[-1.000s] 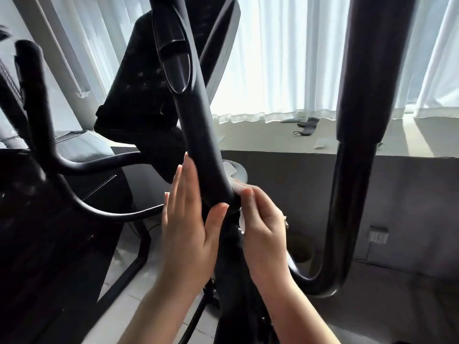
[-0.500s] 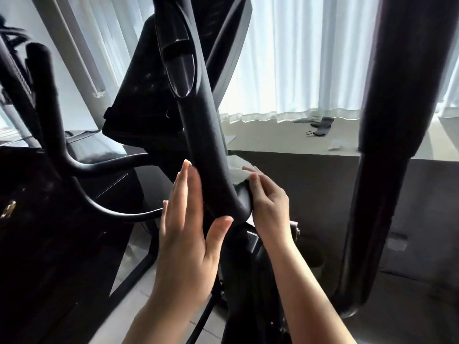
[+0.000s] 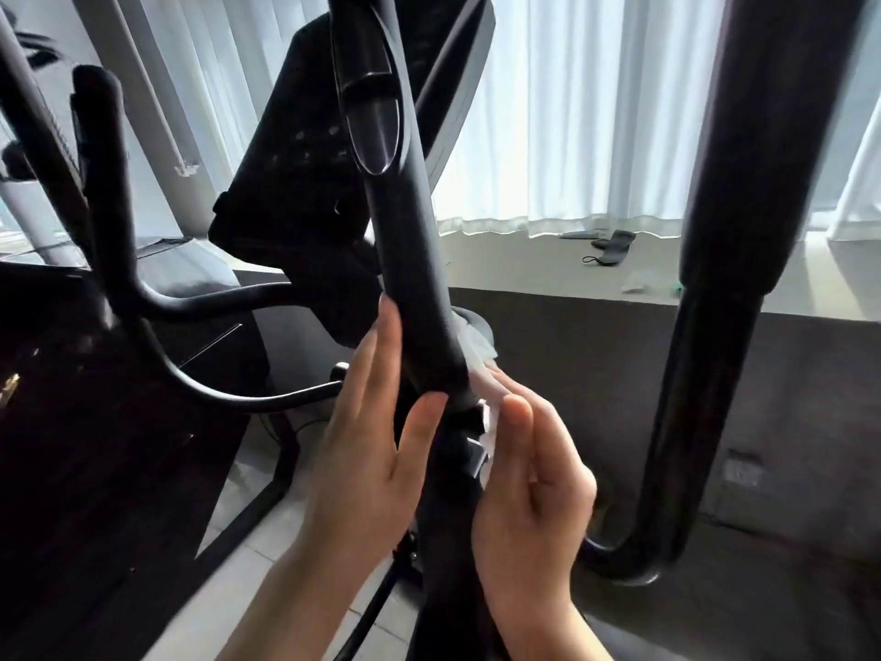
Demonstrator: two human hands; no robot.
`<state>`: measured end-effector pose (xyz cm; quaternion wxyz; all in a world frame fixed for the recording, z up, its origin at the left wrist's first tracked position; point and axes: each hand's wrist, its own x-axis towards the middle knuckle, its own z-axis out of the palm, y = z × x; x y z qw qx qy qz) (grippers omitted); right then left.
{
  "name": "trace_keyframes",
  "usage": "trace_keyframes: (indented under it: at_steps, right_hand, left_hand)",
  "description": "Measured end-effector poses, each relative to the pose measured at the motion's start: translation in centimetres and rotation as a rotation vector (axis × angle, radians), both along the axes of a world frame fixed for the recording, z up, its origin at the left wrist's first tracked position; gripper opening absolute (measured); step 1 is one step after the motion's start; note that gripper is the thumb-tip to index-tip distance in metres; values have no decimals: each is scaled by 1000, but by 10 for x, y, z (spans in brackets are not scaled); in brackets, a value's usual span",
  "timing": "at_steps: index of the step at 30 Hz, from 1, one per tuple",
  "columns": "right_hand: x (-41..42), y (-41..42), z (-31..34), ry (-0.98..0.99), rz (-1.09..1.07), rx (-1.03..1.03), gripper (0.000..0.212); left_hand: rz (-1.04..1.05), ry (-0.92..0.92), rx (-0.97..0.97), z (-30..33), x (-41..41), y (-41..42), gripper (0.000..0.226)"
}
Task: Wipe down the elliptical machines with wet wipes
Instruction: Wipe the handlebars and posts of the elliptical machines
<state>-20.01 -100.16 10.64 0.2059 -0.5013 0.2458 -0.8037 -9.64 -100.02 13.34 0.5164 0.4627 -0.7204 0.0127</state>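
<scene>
Gripping a white wipe (image 3: 476, 369) against the lower end of the black handlebar (image 3: 410, 260), the right hand (image 3: 529, 484) had its fingers curled round it. The left hand (image 3: 367, 450) lay flat and open on the bar's other side (holding nothing). Likely risk: the bunched wipe could snag on the metal bracket (image 3: 478, 441) just below the bar and tear.

wipe (image 3: 476, 348) behind handlebar (image 3: 410, 260), hands flanking

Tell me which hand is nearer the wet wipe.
Right. The right hand pinches the wet wipe against the handlebar; the left hand rests on the bar's opposite side, not touching it.
</scene>
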Motion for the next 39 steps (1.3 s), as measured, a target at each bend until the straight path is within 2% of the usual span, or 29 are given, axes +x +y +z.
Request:
trace_keyframes:
  at_steps: [2, 3, 6, 8, 10, 12, 14, 18, 21, 24, 27, 29, 30, 32, 34, 37, 39]
  right_hand:
    - [-9, 6, -13, 130, -121, -75, 28]
    - [-13, 8, -20, 199, -171, -86, 27]
    - [-20, 15, -42, 483, -232, -139, 28]
    - [-15, 18, -54, 758, -186, -174, 29]
    - [-7, 19, -58, 952, -87, -136, 33]
    - [0, 20, -53, 1031, -20, -94, 40]
    - [5, 23, -42, 1047, -18, -103, 37]
    - [-1, 30, -18, 992, -262, -217, 25]
    - [-9, 25, 2, 1046, -606, -267, 28]
    - [-9, 7, 14, 1245, -823, -268, 40]
    - [-15, -8, 25, 1395, -948, -345, 40]
    - [-21, -12, 33, 1444, -924, -383, 39]
    - [-23, -13, 36, 1462, -881, -388, 39]
    - [-24, -12, 38, 1475, -814, -377, 34]
    - [-22, -13, 38, 1465, -792, -358, 30]
    - [-18, -18, 36, 1421, -758, -349, 30]
    - [-15, -20, 35, 1380, -725, -341, 30]
  left_hand:
    - [-7, 53, 6, -9, 5, 7, 65]
    - [-31, 144, 21, -17, 7, 13, 66]
    - [-138, 531, 201, -46, 2, 38, 58]
    - [-290, 812, 408, -61, -5, 51, 53]
    - [-398, 1086, 548, -71, -6, 56, 52]
    - [-439, 1264, 574, -73, -2, 56, 43]
    - [-447, 1326, 532, -68, 7, 50, 27]
    - [-454, 1470, 425, -51, 29, 26, 26]
    - [-221, 1396, 237, -51, 39, -10, 20]
    - [37, 960, -52, -56, 30, -55, 27]
    - [4, 525, -213, -64, 8, -113, 31]
    - [10, 251, -223, -69, -2, -152, 40]
    - [36, 170, -229, -71, -7, -166, 43]
    - [51, 167, -250, -76, -14, -183, 44]
    - [8, 329, -280, -74, -21, -180, 37]
    - [-216, 634, -198, -60, -27, -156, 30]
    - [-383, 729, -88, -54, -24, -144, 30]
